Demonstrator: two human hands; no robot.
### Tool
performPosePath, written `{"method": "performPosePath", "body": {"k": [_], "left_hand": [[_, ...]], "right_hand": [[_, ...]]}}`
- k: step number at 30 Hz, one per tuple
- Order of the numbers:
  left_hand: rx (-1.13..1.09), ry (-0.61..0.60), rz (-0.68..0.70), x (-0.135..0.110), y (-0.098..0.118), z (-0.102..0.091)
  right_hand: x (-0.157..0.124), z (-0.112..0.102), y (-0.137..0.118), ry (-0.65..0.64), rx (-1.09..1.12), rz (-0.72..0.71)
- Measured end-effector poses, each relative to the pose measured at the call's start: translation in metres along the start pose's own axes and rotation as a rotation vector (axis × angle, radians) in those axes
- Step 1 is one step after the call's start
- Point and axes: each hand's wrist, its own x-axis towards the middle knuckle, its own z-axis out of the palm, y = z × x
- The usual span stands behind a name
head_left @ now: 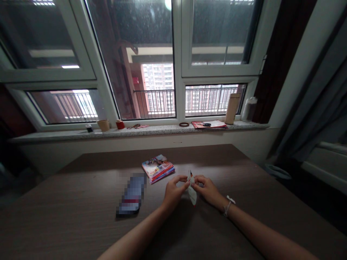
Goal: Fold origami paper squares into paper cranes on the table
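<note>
Between my two hands is a small piece of folded paper (192, 195), pale with dark and reddish marks at its top. My left hand (174, 190) pinches its left side between thumb and fingers. From the right, my right hand (207, 188) pinches the other side; a pale band with a bow is around that wrist. The paper stands a little above the brown table (89, 187), its lower tip pointing toward me. Just beyond my left hand lies a stack of colourful printed paper (158, 168).
A blurred-out phone-like object (132, 195) lies left of my hands. On the windowsill (162, 129) stand a paper cup (103, 125), a red spool-like item (120, 124), a dark ring (184, 124), printed sheets (214, 125), a tan flask (232, 109) and a clear bottle (248, 109).
</note>
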Motion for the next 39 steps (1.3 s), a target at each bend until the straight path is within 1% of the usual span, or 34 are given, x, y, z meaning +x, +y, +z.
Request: {"method": "performPosePath", "body": {"k": [5, 7, 10, 17, 23, 29, 39], "left_hand": [[-0.001, 0.023, 0.006, 0.002, 0.004, 0.0], [-0.005, 0.039, 0.006, 0.003, 0.005, 0.0], [-0.01, 0.031, 0.003, 0.003, 0.003, 0.0], [-0.002, -0.009, 0.005, 0.003, 0.001, 0.0], [0.026, -0.011, 0.004, 0.002, 0.002, 0.001], [0.045, 0.0, 0.012, 0.002, 0.001, 0.001], [-0.046, -0.024, 0.002, 0.001, 0.003, 0.0]], "right_hand": [[-0.001, 0.002, 0.002, 0.033, -0.009, 0.016], [-0.002, 0.002, 0.003, 0.048, -0.002, 0.023], [-0.002, 0.002, 0.005, 0.056, 0.001, 0.023], [-0.001, 0.001, 0.007, 0.024, -0.019, -0.001], [-0.001, 0.003, 0.011, 0.02, -0.046, -0.017], [-0.002, 0.002, 0.007, -0.001, -0.058, -0.03], [-0.001, 0.001, 0.008, -0.012, -0.045, -0.027]]}}
